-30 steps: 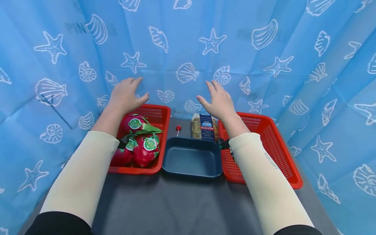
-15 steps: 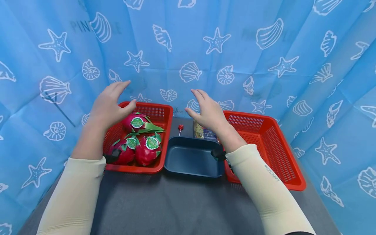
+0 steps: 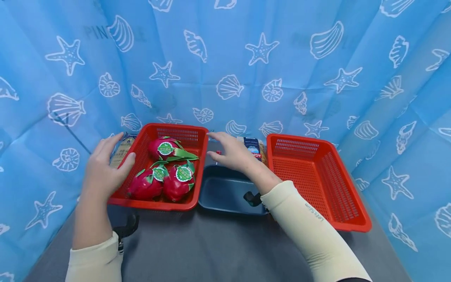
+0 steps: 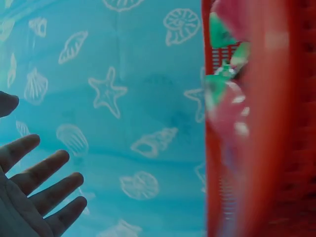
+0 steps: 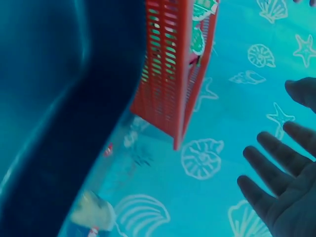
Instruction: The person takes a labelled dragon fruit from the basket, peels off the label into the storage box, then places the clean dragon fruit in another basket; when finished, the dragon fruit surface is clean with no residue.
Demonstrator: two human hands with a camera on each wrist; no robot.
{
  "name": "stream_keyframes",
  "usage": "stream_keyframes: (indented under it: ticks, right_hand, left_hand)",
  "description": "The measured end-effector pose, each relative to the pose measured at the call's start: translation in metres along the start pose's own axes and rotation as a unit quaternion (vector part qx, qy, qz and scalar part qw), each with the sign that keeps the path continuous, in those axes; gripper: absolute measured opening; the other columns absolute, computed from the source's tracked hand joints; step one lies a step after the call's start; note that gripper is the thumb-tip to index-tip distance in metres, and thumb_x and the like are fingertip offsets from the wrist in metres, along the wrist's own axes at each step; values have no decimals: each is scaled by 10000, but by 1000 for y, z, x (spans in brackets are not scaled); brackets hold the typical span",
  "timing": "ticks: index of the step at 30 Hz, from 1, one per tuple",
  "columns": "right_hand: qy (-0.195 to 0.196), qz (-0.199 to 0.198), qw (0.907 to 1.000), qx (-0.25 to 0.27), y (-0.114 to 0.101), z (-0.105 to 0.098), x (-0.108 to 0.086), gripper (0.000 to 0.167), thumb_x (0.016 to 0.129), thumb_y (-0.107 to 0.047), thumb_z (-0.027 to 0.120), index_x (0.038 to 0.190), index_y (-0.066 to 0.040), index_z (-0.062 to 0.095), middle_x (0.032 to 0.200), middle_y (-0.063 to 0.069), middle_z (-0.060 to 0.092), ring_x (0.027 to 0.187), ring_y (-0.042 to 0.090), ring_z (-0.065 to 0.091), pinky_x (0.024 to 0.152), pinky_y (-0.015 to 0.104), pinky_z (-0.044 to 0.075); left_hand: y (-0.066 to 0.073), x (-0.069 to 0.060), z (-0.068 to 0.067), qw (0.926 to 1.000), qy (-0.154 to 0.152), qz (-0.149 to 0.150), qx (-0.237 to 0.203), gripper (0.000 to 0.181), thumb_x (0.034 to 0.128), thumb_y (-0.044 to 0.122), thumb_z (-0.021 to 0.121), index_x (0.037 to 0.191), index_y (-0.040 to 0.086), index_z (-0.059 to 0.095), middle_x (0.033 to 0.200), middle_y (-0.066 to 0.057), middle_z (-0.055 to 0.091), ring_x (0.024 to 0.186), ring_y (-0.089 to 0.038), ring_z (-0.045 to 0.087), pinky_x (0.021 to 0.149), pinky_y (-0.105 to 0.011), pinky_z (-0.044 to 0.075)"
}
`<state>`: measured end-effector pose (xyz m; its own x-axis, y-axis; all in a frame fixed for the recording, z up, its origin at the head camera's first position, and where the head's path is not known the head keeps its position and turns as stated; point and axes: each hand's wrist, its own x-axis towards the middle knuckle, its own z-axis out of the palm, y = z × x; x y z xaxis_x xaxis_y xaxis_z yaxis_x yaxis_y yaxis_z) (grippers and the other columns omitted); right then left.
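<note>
My left hand (image 3: 105,168) hovers by the left side of the left red basket (image 3: 202,172), fingers spread and nothing in them; the left wrist view shows the hand apart from the basket. Inside that basket lie several dragon fruits (image 3: 176,184) with green round labels. My right hand (image 3: 232,152) hangs over the back of the dark blue tray (image 3: 222,190), its fingers extended toward the basket's back right corner. In the right wrist view that hand's fingers are spread and hold nothing. A red lollipop (image 3: 219,152) is mostly hidden behind the right hand.
A second red basket (image 3: 299,172) stands right of the tray. Behind the tray lies a pasta bag (image 3: 254,147), partly covered by my right hand. Another package (image 3: 123,149) lies beyond the left basket's left rim. A blue shell-print curtain (image 3: 225,58) encloses the grey table (image 3: 218,246).
Both hands have come down and to the left. The left hand now sits outside the left basket's left rim, uncovering a package there; the right hand has shifted toward the left basket.
</note>
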<state>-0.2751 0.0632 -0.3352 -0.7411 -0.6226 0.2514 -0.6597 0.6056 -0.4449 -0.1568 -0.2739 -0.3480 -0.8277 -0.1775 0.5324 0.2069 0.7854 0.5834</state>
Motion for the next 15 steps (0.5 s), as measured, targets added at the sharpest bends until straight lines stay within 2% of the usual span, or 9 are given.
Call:
stream_keyframes:
  ticks: [5, 10, 15]
  right_hand:
    - [-305, -27, 9991, 304, 5, 17, 6, 499, 989, -262, 702, 1449, -108, 587, 1428, 81, 576, 1271, 222, 556, 1027, 408, 499]
    - [-642, -63, 9971, 408, 8, 33, 14, 423, 995, -242, 692, 1391, -99, 645, 1389, 80, 602, 1229, 227, 577, 1029, 397, 494]
    - [-907, -133, 9945, 513, 8, 46, 24, 427, 984, -228, 701, 1383, -85, 649, 1361, 80, 629, 1244, 217, 565, 1057, 398, 470]
  left_hand:
    - [-17, -29, 4, 9976, 71, -669, -144, 750, 912, 204, 753, 1582, 196, 416, 1521, -152, 468, 1357, -388, 440, 855, -708, 503]
    - [-34, -50, 7, 9893, -70, -1450, -132, 769, 941, 225, 720, 1613, 201, 345, 1558, -154, 407, 1371, -402, 392, 854, -705, 506]
    - [-50, -65, 14, 9827, 107, -1843, -128, 733, 953, 204, 690, 1607, 195, 360, 1565, -129, 412, 1395, -368, 387, 914, -694, 486]
